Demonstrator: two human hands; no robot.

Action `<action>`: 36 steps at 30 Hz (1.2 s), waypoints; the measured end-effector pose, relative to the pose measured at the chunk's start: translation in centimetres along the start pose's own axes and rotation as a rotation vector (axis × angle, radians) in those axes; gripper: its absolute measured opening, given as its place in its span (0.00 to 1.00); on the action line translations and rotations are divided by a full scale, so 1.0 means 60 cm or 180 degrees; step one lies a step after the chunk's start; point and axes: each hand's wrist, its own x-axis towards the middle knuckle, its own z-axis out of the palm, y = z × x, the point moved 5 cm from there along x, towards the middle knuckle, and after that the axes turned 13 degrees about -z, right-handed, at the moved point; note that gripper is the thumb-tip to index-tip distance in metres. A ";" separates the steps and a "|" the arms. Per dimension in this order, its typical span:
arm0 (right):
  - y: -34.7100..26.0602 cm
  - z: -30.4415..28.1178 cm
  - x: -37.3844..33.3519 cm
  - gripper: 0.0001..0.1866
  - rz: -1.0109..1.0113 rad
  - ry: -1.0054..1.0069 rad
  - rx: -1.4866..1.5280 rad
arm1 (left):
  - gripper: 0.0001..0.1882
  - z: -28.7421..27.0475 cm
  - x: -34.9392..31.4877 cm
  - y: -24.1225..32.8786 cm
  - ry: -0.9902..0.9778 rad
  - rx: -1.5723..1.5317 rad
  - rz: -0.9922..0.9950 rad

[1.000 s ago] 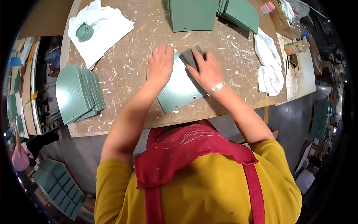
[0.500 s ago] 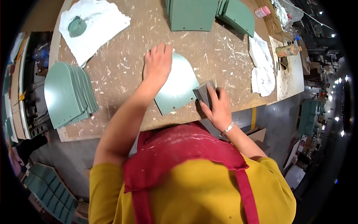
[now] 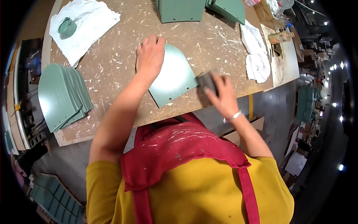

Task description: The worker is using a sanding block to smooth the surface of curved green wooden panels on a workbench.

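Observation:
A pale green arched panel (image 3: 172, 76) lies on the worktable (image 3: 123, 71) in front of me, with small holes along its straight near edge. My left hand (image 3: 150, 56) presses on its left side, fingers close together and bent over the far left edge. In my right hand (image 3: 225, 95) is a grey sanding block (image 3: 207, 83), gripped between thumb and fingers. The block is just beside the panel's right edge, near the lower right corner. Motion blurs it, and whether it touches the edge I cannot tell.
Stacked green panels (image 3: 61, 95) lie at the left. More green pieces (image 3: 181, 11) stand at the far side. A green round container (image 3: 67, 28) sits on a white cloth (image 3: 91, 22). Another white cloth (image 3: 257, 67) and a bottle (image 3: 279, 37) are at the right.
The sanding block has shifted right, from against the panel's right edge to slightly outside it. My left hand keeps its place on the panel. The whole view has shifted a little.

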 end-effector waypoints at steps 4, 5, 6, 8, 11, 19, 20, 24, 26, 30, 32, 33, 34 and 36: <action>-0.021 0.032 0.109 0.29 -0.0110 0.0342 -0.0244 | 0.11 -0.005 0.005 0.007 -0.0015 0.0018 0.0053; -0.012 0.025 0.151 0.28 -0.0103 0.0307 -0.0572 | 0.12 -0.006 0.004 0.012 -0.0040 0.0010 0.0067; -0.011 0.022 0.179 0.28 -0.0104 0.0282 -0.0901 | 0.12 -0.004 0.005 0.013 -0.0054 0.0005 0.0087; -0.003 0.021 0.181 0.28 -0.0053 0.0227 -0.0424 | 0.12 -0.001 0.003 0.004 -0.0077 0.0004 0.0021; -0.037 0.030 0.093 0.30 -0.0318 0.0094 -0.0080 | 0.11 0.002 0.002 -0.006 -0.0033 0.0016 -0.0049; -0.004 0.011 0.212 0.30 -0.0130 0.0332 -0.0444 | 0.10 -0.001 0.010 -0.002 -0.0023 -0.0035 -0.0046; -0.014 0.012 0.196 0.29 -0.0041 0.0123 -0.0222 | 0.10 0.002 0.008 -0.005 -0.0077 -0.0016 -0.0044; -0.029 0.034 0.187 0.28 -0.0243 0.0270 -0.0272 | 0.10 -0.004 0.006 0.004 -0.0101 0.0003 0.0024; -0.020 0.024 0.241 0.28 -0.0317 0.0249 -0.0682 | 0.10 -0.005 0.006 0.001 -0.0078 -0.0037 0.0010; -0.022 0.020 0.203 0.30 -0.0228 0.0070 -0.0515 | 0.08 0.009 0.005 -0.002 -0.0111 -0.0040 -0.0089; -0.041 0.036 0.187 0.30 -0.0179 0.0016 -0.0230 | 0.08 0.005 0.007 -0.002 -0.0098 -0.0055 -0.0072; -0.031 0.032 0.202 0.30 -0.0150 0.0134 -0.0221 | 0.08 0.000 0.007 0.002 -0.0084 -0.0081 0.0000; -0.018 0.028 0.224 0.31 -0.0121 0.0251 -0.0212 | 0.08 -0.001 0.003 0.004 -0.0100 -0.0090 0.0022; -0.024 0.017 0.243 0.30 -0.0249 0.0242 -0.0761 | 0.07 0.001 0.011 -0.004 0.0002 -0.0102 -0.0022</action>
